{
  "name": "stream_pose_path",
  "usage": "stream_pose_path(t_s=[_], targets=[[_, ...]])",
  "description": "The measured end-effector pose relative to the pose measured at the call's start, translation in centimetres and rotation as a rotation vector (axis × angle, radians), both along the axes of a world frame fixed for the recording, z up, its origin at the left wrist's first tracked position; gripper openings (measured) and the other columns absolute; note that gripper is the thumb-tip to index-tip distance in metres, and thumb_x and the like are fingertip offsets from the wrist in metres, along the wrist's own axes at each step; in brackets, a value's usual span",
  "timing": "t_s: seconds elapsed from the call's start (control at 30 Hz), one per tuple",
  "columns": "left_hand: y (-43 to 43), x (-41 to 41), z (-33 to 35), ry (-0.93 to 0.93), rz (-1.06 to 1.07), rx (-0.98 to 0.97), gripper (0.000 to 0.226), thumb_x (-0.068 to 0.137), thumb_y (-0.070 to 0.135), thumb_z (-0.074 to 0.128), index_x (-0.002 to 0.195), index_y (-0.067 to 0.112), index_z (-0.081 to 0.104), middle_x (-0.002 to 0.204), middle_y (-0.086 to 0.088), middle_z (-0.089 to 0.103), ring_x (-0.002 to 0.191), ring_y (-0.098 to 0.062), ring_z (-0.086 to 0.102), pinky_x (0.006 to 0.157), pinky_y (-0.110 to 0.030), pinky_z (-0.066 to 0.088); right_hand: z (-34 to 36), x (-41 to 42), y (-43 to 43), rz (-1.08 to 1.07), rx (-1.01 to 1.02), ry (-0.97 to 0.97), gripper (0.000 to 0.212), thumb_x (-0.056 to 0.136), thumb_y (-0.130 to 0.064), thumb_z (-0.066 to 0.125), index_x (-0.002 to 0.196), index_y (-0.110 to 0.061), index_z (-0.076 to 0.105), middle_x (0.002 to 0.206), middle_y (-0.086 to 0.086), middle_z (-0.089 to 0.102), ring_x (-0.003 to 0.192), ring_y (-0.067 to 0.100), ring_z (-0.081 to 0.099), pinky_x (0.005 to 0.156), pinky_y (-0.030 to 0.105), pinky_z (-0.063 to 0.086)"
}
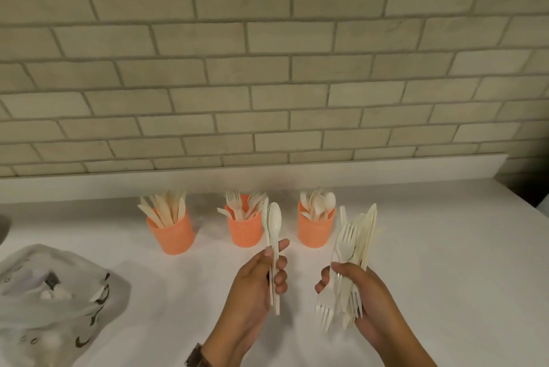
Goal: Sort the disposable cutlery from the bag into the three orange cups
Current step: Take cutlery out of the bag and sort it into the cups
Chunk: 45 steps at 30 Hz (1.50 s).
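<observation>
The left hand (261, 277) grips a spoon (275, 222) and a second piece (265, 218) upright; the right hand (368, 304), just beside it, is clamped round a mixed bundle (355, 250) of forks and knives. Sorting is under way: the spoon probably goes next into the spoon cup (315, 236), beyond and between both hands.

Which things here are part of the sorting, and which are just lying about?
In the job: spoons in left hand; forks and knives in right hand; knife cup; fork cup; spoon cup; plastic bag.
Just about: grey object at far left; brick wall.
</observation>
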State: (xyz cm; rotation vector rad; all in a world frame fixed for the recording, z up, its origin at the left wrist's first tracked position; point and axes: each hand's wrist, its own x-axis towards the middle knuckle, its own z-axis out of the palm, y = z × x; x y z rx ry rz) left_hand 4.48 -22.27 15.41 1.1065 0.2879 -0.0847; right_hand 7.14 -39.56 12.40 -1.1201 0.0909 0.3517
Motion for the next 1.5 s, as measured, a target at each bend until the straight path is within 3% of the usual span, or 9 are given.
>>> stream_pose_path(t_s=[0.3,0.47,0.6,0.9,1.17,1.23,1.3,1.4,1.5], targets=[[1.4,3.0,-1.1,-0.037,-0.179,0.259,0.018,0.087,0.006,0.060,0.096,0.015,0.072,0.094,-0.005,0.075,0.094,-0.014,0.069,0.088,-0.026,0.050,-0.6,-0.7,-1.2,-0.104,-0.147,0.004,0.026,0.077,-0.012,0.058,0.098,0.001,0.052,0.069,0.019,0.060,0.066,0.029,0.063,0.069,0.038,0.049],[-0.2,8.6,-0.7,-0.114,-0.160,0.385,0.023,0.083,0.011,0.067,0.105,0.012,0.072,0.099,0.004,0.074,0.085,0.007,0.066,0.074,-0.004,0.046,-1.1,-0.9,-3.4,-0.171,-0.184,0.042,0.020,0.084,-0.007,0.052,0.103,0.000,0.051,0.071,0.020,0.058,0.064,0.029,0.062,0.059,0.037,0.053],[-2.2,13.2,-1.3,-0.145,-0.105,0.489,0.021,0.079,0.006,0.071,0.099,0.006,0.073,0.093,-0.007,0.073,0.087,-0.015,0.068,0.093,-0.031,0.050,-1.4,-0.5,-5.3,-0.199,-0.196,0.069,0.027,0.082,-0.009,0.056,0.106,0.000,0.050,0.073,0.021,0.059,0.067,0.031,0.062,0.058,0.037,0.053],[-6.5,18.7,-2.9,-0.175,0.027,0.937,0.031,0.078,0.009,0.070,0.051,0.013,0.056,0.052,-0.004,0.060,0.054,-0.023,0.058,0.054,-0.026,0.042,-1.2,2.7,-9.2,-0.122,-0.174,0.041,0.041,0.068,-0.020,0.059,0.102,0.000,0.050,0.070,0.019,0.058,0.063,0.027,0.062,0.056,0.032,0.052],[-7.4,18.3,-2.1,-0.125,-0.034,1.427,0.008,0.072,0.010,0.070,0.072,0.002,0.069,0.077,-0.012,0.069,0.069,-0.023,0.060,0.055,-0.026,0.037,-0.7,5.3,-10.9,-0.003,-0.165,0.039,0.041,0.070,-0.021,0.059,0.103,0.002,0.051,0.073,0.020,0.061,0.067,0.027,0.064,0.060,0.032,0.053],[-6.9,17.2,-1.6,-0.190,0.107,1.505,0.027,0.070,0.021,0.077,0.092,0.008,0.070,0.100,-0.007,0.067,0.090,-0.023,0.060,0.073,-0.026,0.042,-0.4,5.8,-11.0,0.029,-0.147,0.033,0.039,0.071,-0.021,0.060,0.103,0.001,0.051,0.073,0.018,0.061,0.068,0.027,0.064,0.064,0.034,0.051],[-7.4,14.7,-0.8,-0.274,0.189,1.340,0.035,0.068,0.022,0.080,0.101,0.017,0.070,0.110,0.000,0.062,0.102,-0.020,0.056,0.086,-0.023,0.041,-0.2,6.1,-10.8,0.061,-0.099,0.026,0.036,0.074,-0.019,0.062,0.102,0.000,0.050,0.072,0.017,0.062,0.067,0.027,0.063,0.066,0.037,0.050],[-9.6,11.0,-0.3,-0.344,0.013,0.957,0.025,0.073,0.012,0.077,0.074,0.036,0.069,0.089,0.011,0.064,0.079,-0.001,0.059,0.068,-0.006,0.041,0.1,6.4,-10.1,0.092,-0.027,0.048,0.031,0.081,-0.015,0.066,0.103,0.002,0.053,0.074,0.017,0.063,0.063,0.026,0.062,0.059,0.035,0.052],[-10.0,8.8,-1.5,-0.439,-0.137,0.946,0.037,0.079,0.008,0.071,0.075,0.045,0.070,0.089,0.017,0.065,0.082,-0.004,0.060,0.070,-0.008,0.044,0.4,6.5,-9.2,0.130,0.001,0.069,0.033,0.082,-0.017,0.060,0.107,0.004,0.056,0.080,0.016,0.066,0.061,0.025,0.062,0.055,0.033,0.052]])
